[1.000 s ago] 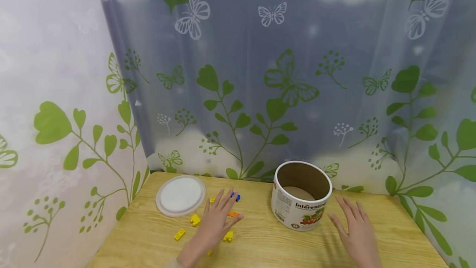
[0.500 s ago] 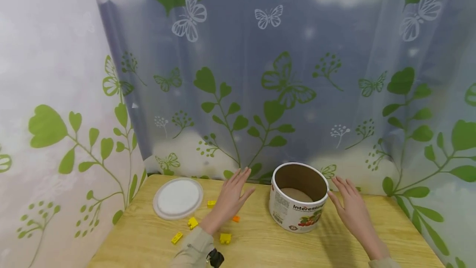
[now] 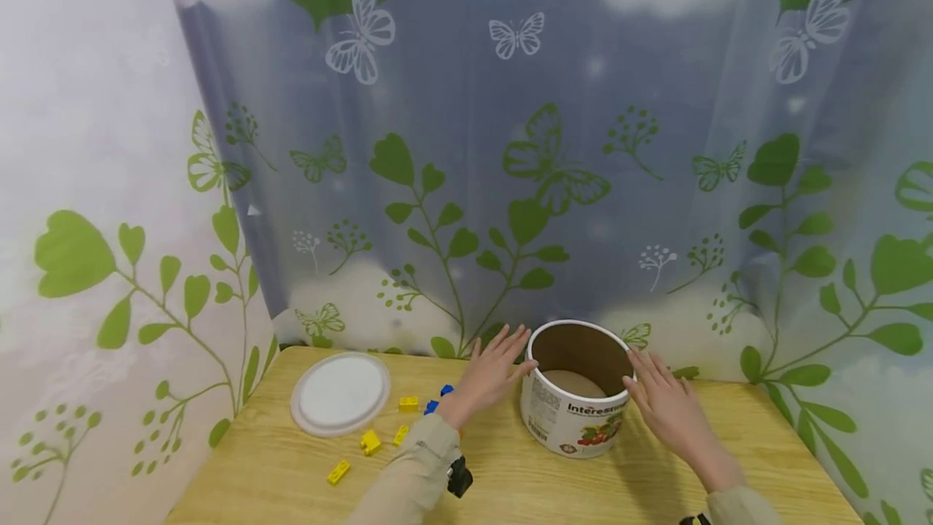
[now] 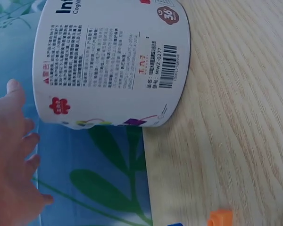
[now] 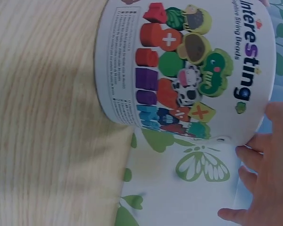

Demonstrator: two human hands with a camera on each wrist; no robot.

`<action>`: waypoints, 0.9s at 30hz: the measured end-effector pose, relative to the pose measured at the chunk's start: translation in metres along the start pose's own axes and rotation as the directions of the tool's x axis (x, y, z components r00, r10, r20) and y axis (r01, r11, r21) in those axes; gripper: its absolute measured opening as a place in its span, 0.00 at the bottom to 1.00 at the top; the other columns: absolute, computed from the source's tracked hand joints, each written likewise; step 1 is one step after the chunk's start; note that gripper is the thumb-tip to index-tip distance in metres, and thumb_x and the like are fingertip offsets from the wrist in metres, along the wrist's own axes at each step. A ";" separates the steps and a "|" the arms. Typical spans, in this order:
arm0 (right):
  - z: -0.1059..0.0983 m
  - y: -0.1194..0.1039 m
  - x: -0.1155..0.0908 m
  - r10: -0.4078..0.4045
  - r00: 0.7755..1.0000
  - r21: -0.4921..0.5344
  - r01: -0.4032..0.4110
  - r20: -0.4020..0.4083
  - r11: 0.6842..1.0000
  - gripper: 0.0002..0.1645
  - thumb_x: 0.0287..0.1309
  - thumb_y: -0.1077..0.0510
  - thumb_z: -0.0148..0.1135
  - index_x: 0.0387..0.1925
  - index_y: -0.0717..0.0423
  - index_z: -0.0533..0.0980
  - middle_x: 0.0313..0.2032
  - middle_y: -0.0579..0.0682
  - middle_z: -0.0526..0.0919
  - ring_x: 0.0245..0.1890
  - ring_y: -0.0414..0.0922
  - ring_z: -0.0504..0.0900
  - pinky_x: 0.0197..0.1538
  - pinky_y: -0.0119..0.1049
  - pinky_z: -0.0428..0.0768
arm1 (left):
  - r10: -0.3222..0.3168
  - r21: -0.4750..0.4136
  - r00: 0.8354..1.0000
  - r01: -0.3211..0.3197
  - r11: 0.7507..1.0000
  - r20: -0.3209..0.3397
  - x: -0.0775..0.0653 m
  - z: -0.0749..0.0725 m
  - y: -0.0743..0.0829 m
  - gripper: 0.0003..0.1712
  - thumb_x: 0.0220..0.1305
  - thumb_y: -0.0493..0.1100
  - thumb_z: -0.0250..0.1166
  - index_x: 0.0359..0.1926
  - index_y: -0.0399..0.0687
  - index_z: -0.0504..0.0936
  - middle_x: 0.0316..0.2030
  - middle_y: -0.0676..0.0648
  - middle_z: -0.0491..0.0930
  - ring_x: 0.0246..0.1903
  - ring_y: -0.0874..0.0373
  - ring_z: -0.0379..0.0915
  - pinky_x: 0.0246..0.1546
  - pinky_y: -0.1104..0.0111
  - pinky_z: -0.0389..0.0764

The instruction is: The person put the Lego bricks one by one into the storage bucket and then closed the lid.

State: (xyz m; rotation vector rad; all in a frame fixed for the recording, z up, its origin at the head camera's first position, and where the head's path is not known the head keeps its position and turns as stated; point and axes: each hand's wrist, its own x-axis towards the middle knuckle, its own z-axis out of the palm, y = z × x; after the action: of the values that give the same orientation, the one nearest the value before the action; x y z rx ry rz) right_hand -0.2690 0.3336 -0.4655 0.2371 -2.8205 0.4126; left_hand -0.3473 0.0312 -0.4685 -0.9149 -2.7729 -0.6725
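Both forearms slant forward and converge. The person's bare left hand [image 3: 492, 375], emerging from a loose beige fabric sleeve [image 3: 411, 468], shows its back, its fingers [image 3: 513, 339] extended and its thumb [image 3: 526, 368] set apart, pointing inward. The bare right hand [image 3: 669, 405] faces it, angled leftward, fingers slightly bent and apart, wrist [image 3: 717, 472] showing above a matching beige cuff [image 3: 739, 502].

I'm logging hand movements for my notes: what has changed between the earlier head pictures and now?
The left hand has moved right and forward, from over the blocks to the bucket's left rim. The right hand has closed in leftward to its right rim. Neither grips it; contact is hard to judge. The bucket, lid and yellow blocks stayed put.
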 end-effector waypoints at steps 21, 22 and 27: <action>0.006 -0.006 -0.002 -0.032 0.999 -0.016 0.031 -0.031 0.999 0.36 0.81 0.45 0.40 0.76 0.65 0.57 0.75 0.64 0.58 0.75 0.64 0.56 0.71 0.70 0.54 | 0.034 0.066 0.999 -0.035 0.997 0.012 0.000 0.008 0.003 0.36 0.80 0.61 0.45 0.80 0.52 0.55 0.78 0.51 0.54 0.78 0.51 0.45 0.72 0.36 0.51; 0.005 -0.007 -0.003 -0.034 0.999 -0.014 0.034 -0.030 0.999 0.36 0.81 0.45 0.40 0.76 0.66 0.57 0.75 0.64 0.58 0.75 0.64 0.56 0.71 0.70 0.55 | 0.035 0.069 0.999 -0.036 0.997 0.014 -0.001 0.008 0.004 0.36 0.80 0.61 0.45 0.80 0.52 0.55 0.78 0.51 0.54 0.78 0.51 0.44 0.72 0.36 0.51; 0.005 -0.009 -0.007 -0.042 0.999 -0.005 0.042 -0.033 0.999 0.36 0.81 0.46 0.40 0.75 0.67 0.58 0.74 0.66 0.59 0.74 0.66 0.56 0.72 0.69 0.54 | 0.051 0.087 0.999 -0.052 0.995 0.012 -0.005 0.007 0.005 0.36 0.80 0.59 0.46 0.80 0.50 0.56 0.78 0.49 0.56 0.78 0.49 0.45 0.72 0.35 0.51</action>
State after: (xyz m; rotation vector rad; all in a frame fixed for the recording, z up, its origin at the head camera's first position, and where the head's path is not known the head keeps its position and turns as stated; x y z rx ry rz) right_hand -0.2623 0.3245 -0.4702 0.2855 -2.7786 0.3972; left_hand -0.3400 0.0355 -0.4743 -0.9708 -2.7518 -0.5357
